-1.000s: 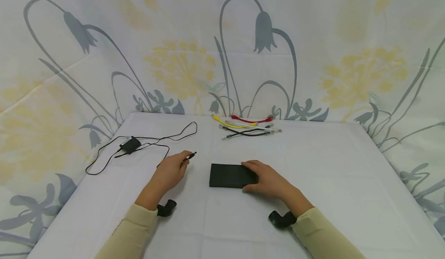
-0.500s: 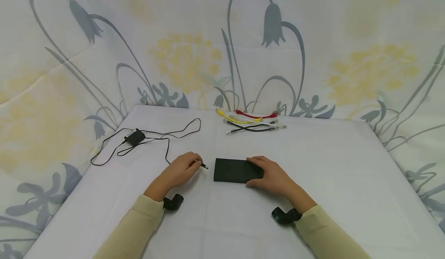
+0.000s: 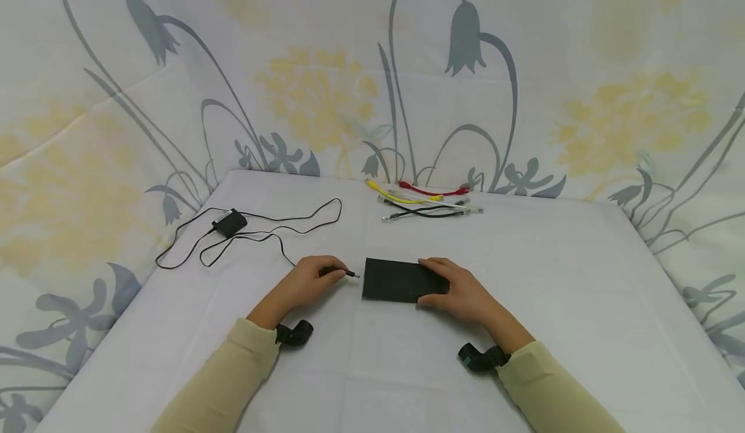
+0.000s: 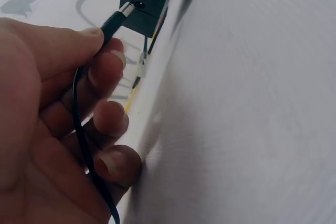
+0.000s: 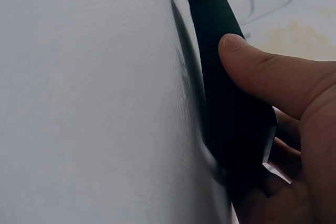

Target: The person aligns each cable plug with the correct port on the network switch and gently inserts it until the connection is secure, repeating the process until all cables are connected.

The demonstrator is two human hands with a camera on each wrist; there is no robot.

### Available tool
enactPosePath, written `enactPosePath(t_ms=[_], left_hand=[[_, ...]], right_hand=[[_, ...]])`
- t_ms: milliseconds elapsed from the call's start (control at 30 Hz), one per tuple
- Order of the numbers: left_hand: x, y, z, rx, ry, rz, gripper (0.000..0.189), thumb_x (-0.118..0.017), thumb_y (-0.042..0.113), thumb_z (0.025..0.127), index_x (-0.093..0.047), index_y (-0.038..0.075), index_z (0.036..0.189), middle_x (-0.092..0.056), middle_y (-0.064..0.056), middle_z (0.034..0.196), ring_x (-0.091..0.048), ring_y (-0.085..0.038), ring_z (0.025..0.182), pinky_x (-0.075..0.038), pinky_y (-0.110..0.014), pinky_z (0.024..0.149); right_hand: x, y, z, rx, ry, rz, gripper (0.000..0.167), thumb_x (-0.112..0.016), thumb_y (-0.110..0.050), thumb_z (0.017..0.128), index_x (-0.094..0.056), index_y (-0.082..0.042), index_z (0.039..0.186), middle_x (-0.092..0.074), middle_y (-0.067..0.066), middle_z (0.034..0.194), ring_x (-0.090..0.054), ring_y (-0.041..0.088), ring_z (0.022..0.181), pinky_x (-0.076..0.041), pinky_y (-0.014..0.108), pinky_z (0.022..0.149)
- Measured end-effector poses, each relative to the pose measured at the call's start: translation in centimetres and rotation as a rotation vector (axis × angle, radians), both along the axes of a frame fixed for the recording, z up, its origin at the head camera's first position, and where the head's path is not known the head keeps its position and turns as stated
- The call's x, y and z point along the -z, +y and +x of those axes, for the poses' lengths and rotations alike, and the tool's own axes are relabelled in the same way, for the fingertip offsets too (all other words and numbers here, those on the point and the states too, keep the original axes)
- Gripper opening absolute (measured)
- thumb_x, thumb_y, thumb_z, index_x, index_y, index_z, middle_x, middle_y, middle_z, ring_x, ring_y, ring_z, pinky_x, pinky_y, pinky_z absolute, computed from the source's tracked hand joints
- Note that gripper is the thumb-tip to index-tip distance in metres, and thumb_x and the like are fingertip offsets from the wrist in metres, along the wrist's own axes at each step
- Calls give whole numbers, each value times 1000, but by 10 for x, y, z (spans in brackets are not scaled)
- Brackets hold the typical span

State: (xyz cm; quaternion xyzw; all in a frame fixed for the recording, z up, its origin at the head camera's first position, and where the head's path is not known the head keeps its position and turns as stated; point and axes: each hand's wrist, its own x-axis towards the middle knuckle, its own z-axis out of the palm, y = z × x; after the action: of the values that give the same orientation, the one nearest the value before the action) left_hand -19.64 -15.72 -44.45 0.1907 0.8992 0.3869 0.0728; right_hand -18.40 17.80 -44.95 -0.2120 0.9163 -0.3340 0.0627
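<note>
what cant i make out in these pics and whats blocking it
Box, right end: head view, covered by the right hand.
Box, upper part: left wrist view, cut off by the top edge.
Socket, inside: left wrist view, too small and dark.
Cable: left wrist view, cut off by the bottom edge.
Left hand, most of it: right wrist view, box and top edge.
Adapter, any print: head view, too small.

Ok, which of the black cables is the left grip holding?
The cable from the power adapter, pinched at the barrel plug; the short black Ethernet patch cables lie crossed farther back.
</note>
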Motion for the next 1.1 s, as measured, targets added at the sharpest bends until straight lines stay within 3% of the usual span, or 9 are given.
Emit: enactPosePath(t_ms=[267,567,1100], left_hand=[[-1,3,-5,11,-36,96,23,-59,32,97,-72,20,111,-71,4,101,-64,-9,89,-50,-31,80],[0,8,-2,-45,-52,84,23,-61,30,96,-73,18,111,-72,4,93,-63,-9,86,-50,-30,81],[3,6,0,-57,-81,88,23,-63,31,95,-74,21,112,-73,6,95,-63,-7,88,-50,-32,85]], right_hand=[[1,5,-1,10,18,-20,76,-76,-46,80,-46,-22,146,-47,5,146,-41,33,138,-35,56,109],[1,5,0,7,6,-25,77,-74,-50,80,-46,-22,146,-47,6,147,-40,34,138,-34,57,109],[0,3,-1,0,-9,-37,78,-74,-53,79,-46,-23,145,-47,4,147,-40,32,139,-34,56,110]])
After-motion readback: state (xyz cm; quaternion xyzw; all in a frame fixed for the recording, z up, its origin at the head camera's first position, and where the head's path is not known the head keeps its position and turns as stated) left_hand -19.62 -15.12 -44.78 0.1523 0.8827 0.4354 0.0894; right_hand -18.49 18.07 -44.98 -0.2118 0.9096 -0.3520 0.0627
